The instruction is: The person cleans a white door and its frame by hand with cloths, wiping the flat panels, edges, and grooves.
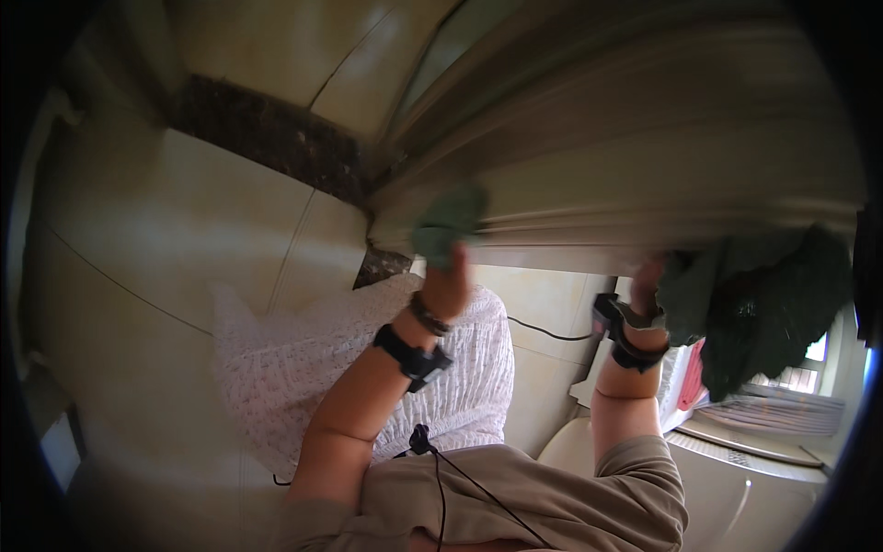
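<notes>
My left hand [445,286] is raised in front of a broad beige surface [621,152], too blurred to name. Its fingers are round a green cloth [448,217], which is smeared by motion. Higher on the right, my right hand [647,279] is up near the lower edge of that surface. A dark green cloth [766,310] with ragged edges hangs from it and covers part of the wrist; the fingertips are blurred. Each wrist wears a black strap with a small device, and a bracelet circles the left one.
Below my arms spreads a white crinkled skirt or cloth [455,366] over the cream tiled floor [186,276]. Dark marble trim [269,131] borders the tiles. A black cable [545,331] runs towards my right wrist. At right stands a pale appliance [745,483] with stacked items [772,410].
</notes>
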The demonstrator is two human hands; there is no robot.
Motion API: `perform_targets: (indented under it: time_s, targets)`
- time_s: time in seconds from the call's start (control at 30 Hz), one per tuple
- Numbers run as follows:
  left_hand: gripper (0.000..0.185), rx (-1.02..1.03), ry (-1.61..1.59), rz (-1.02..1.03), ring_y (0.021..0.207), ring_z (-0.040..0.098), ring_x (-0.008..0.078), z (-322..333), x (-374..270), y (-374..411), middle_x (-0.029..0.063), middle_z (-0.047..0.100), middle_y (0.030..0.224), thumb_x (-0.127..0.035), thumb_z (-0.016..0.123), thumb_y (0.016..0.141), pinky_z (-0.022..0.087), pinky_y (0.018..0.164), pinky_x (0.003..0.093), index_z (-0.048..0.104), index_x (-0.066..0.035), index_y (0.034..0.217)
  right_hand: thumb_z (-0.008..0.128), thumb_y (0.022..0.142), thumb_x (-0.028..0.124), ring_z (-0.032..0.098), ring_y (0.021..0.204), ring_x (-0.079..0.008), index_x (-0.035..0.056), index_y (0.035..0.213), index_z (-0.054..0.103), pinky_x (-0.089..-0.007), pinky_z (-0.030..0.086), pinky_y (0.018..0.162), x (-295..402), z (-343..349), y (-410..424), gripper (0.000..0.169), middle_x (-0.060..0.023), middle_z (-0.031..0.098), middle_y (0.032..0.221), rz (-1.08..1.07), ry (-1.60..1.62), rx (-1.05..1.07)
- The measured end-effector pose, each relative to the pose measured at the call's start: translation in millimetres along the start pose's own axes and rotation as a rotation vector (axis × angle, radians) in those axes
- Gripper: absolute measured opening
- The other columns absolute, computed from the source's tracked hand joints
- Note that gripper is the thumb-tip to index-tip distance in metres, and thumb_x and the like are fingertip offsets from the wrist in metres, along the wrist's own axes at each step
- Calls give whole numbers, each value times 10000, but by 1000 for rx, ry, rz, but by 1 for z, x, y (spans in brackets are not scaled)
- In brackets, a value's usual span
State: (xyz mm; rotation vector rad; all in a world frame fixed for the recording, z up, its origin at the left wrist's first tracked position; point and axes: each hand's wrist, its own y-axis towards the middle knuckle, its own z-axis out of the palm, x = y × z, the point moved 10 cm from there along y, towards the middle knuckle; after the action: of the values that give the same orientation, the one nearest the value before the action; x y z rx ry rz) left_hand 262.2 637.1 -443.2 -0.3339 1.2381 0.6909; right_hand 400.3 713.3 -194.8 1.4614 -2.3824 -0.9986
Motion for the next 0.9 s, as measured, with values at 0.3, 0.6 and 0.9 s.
perform_targets:
  time_s: [0.3,0.6,0.9]
  targets:
    - [267,-28,-53,289,1005,536,295,22,-40,23,86,583,1062,-317,568,767,416,850,452,607,-102,920,452,907,241,549,955,-200,74,1206,447,-343,444,885,-16,-48,-1,342,-85,512,1194,42,-192,-165]
    - [350,-613,34,-477,727,606,267,-101,207,-40,147,624,811,-311,476,896,470,680,355,615,8,861,437,912,251,542,963,-192,74,1209,440,-337,439,887,-17,-64,-2,346,-79,507,1198,45,-189,-178]
    - [358,-406,181,11,1090,467,359,-12,120,-42,188,523,1136,-254,500,836,301,961,477,523,-20,1106,421,916,261,535,972,-185,73,1211,434,-331,435,888,-21,-68,0,350,-73,501,1202,51,-215,-194]
